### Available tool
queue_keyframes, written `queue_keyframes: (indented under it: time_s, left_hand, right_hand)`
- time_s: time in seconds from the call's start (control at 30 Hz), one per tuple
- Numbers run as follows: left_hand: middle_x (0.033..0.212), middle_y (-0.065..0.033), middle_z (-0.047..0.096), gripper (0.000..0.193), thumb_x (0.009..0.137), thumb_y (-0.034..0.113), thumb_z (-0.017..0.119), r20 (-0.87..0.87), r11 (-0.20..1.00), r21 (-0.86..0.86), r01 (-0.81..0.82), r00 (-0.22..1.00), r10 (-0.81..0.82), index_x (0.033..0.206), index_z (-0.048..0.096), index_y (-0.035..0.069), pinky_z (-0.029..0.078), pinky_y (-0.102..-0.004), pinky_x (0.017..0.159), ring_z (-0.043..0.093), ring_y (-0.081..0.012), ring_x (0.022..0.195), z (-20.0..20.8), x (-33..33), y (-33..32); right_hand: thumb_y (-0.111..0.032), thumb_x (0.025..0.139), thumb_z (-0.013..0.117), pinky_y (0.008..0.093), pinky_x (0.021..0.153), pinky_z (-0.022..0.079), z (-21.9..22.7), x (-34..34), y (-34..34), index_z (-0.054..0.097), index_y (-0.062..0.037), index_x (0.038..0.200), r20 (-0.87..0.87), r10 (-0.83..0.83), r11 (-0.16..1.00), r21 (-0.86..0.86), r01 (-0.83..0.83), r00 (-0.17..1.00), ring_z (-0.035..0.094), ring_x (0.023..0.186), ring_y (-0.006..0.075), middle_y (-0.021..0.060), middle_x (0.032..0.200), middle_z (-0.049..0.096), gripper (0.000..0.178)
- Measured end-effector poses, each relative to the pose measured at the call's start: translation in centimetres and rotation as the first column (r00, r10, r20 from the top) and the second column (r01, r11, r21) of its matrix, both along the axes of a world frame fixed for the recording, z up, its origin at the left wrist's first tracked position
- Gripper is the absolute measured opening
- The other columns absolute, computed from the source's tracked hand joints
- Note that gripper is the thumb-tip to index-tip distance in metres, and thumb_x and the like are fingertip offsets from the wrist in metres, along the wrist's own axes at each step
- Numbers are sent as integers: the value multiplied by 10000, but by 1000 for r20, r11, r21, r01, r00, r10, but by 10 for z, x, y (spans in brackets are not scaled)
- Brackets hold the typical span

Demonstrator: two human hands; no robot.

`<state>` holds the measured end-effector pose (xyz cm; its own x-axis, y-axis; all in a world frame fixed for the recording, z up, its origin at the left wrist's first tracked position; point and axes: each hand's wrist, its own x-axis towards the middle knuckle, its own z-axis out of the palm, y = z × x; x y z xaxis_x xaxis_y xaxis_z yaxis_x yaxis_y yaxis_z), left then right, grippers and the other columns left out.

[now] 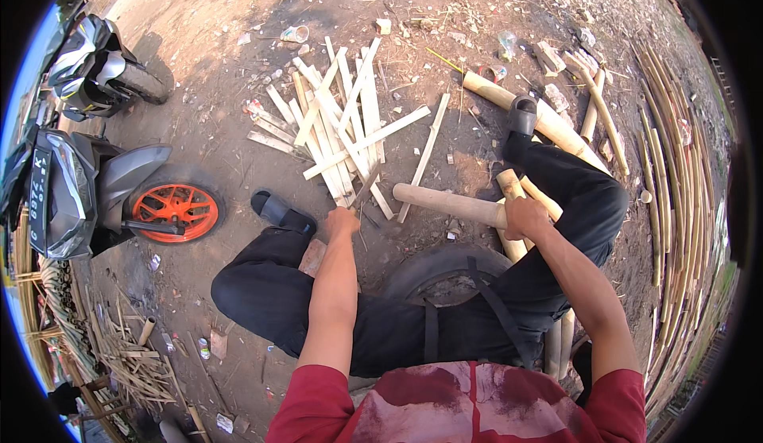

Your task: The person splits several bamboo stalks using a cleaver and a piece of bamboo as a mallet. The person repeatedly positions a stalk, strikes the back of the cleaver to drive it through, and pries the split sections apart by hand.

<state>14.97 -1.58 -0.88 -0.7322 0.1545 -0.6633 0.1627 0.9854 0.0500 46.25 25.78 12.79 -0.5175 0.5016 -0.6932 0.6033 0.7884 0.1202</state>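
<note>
My left hand (342, 221) is closed around the handle of a machete (366, 186), whose dark blade points away from me toward the split bamboo. In my right hand (528, 219) is one end of a thick bamboo pole (449, 204), lying roughly level and reaching left between my knees. Its free end is a short way right of the blade, not touching it. Beyond both hands, a loose heap of pale split bamboo strips (362, 101) lies on the dirt. One separate strip (424, 157) rests just past the pole's free end.
A tyre (445, 272) lies between my legs. More bamboo pieces (511, 185) lean by my right leg, and a thick bamboo pole (568, 129) lies past my right foot. Long poles (675, 173) line the right side. Two motorbikes (71, 197) stand left; scraps (135, 359) lie lower left.
</note>
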Motion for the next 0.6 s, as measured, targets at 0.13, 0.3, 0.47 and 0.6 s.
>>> queue_keyframes:
  time_s: [0.13,0.3,0.47,0.6]
  left_hand:
    - [1301,-183,714,409,881,289,759,26,1000,21,-16,1000,15,1219,746,58,550,-432,1020,681,-339,1225,-2,5,-10]
    - [1293,-186,717,396,887,282,753,10,999,31,-42,999,42,1206,749,47,555,-435,1003,682,-342,1222,2,-5,-11]
    - [1308,-200,706,407,878,266,767,51,1000,16,-22,998,21,1220,744,46,561,-439,994,680,-344,1225,-9,-6,-9]
    - [1311,-202,704,415,868,252,779,31,998,51,-28,999,27,1226,743,44,567,-446,985,680,-347,1224,-9,2,-16]
  right_hand:
    - [-214,689,818,434,842,620,54,-23,31,703,-4,1078,-110,148,981,139,-132,983,761,950,342,177,1005,757,456]
    - [-215,716,796,494,843,601,114,-68,45,599,28,1114,-356,-7,994,100,46,935,727,938,440,250,946,726,506]
    - [-272,681,849,485,834,618,24,6,33,604,29,1197,-181,60,998,-15,-63,982,750,931,401,245,979,745,646]
    - [-229,638,859,412,762,617,2,22,20,722,-59,1039,111,311,950,-11,-312,944,768,876,316,149,949,768,457]
